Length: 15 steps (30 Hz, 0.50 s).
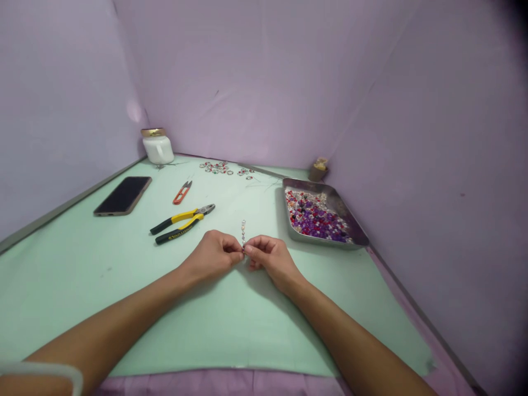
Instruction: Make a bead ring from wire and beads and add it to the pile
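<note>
A short string of small pale beads rises between my two hands over the green table cover. My left hand is closed, thumb and forefinger pinching the string's lower end. Fingertips of my right hand meet it there, also closed in a pinch on the bead string. A dark bead shows right at the fingertips; the wire or thread itself is too fine to make out. Left of the beads lie pliers with yellow and black handles, and beyond them orange thread snips.
On the right stands a metal tray of purple, red and white beads. Several beaded rings lie at the back. A phone and a white jar are at left; a small brown pot stands at the back right.
</note>
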Tool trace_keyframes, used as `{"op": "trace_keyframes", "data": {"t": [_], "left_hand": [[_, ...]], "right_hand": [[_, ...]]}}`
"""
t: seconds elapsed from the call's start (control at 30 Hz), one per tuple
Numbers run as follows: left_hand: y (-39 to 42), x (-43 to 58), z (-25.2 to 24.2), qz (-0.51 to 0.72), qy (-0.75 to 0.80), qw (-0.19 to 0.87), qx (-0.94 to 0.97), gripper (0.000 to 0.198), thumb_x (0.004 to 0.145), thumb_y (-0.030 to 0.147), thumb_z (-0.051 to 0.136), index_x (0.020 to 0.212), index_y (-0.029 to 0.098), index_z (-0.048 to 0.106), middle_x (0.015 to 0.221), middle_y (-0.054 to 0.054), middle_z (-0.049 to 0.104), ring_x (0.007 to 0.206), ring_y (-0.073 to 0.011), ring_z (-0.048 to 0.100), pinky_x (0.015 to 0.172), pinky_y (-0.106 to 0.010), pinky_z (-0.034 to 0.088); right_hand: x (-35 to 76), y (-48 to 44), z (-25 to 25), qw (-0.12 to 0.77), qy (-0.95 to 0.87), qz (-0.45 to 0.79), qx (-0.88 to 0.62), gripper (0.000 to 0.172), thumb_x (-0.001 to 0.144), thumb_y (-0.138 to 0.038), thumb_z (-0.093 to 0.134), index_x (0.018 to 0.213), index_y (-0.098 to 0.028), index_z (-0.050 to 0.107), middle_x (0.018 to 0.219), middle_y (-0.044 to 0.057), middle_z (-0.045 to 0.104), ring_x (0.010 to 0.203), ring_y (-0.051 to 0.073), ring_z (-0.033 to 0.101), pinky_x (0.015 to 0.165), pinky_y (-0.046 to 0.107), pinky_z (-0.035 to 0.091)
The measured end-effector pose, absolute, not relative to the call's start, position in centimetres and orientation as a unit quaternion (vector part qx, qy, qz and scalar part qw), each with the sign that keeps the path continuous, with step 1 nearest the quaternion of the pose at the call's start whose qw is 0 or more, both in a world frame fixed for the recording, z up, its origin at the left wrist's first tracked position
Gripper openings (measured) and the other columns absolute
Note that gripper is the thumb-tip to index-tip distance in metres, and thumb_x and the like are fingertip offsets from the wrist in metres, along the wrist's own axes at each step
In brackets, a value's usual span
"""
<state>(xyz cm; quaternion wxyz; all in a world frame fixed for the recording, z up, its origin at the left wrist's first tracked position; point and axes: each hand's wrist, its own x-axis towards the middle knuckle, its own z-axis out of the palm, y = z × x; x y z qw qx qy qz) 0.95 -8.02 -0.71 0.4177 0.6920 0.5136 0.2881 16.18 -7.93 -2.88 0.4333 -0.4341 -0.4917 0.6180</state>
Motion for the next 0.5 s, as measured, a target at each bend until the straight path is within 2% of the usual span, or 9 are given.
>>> {"op": "trace_keyframes", "data": {"t": [0.23,0.5], "left_hand": [[-7.8,0.8,-0.1,0.304,0.518,0.432,0.673,0.013,0.063,0.022,0.054,0.06,0.014,0.064,0.049,0.003,0.052,0.047,-0.0106,0.042,0.045,-0.022,0.031],[-7.9,0.9,0.1,0.318,0.546,0.457,0.626,0.01,0.06,0.021,0.056,0.058,0.013,0.062,0.041,0.006,0.044,0.043,-0.0082,0.036,0.043,-0.021,0.028]], "right_hand": [[16.1,-7.8,-3.3,0.44,-0.492,0.617,-0.429,0.02,0.059,-0.031,0.069,0.066,-0.014,0.06,0.048,-0.004,0.053,0.041,0.006,0.046,0.045,0.021,0.039],[16.2,-8.0,-3.1,0.433,-0.504,0.615,-0.424,0.019,0.059,-0.031,0.068,0.065,-0.014,0.06,0.051,-0.002,0.058,0.046,0.009,0.051,0.049,0.022,0.042]]}}
